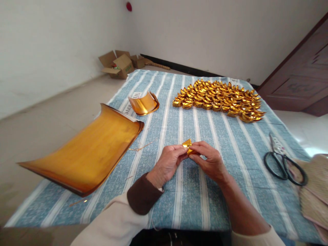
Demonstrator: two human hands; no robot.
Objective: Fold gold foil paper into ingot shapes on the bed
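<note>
Fingers [202,148] on both sides pinch the gold foil piece [187,143] between them.

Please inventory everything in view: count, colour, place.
folded foil piece: 1, gold, between both hands
folded foil shapes: many, gold, cloth's far right
large foil stack: 1, gold, cloth's left
small foil stack: 1, gold, beyond it
foil scraps: several, gold, near large stack
scissors: 1, black-handled, cloth's right
striped cloth: 1, blue and white, beneath these
fabric: 1 bundle, tan, right edge
cardboard boxes: at least 2, brown, floor, far left
ribbed strip: 1, tan, beside boxes
baseboard: 1, black, far wall
door: 1, reddish-brown, far right
unclear object: 1, red, top, near corner
walls: 2, white, behind
floor: 1, grey, around cloth
left hand: 1, brown cuff, pinching the piece
right hand: 1, pale sleeve, pinching the piece
</note>
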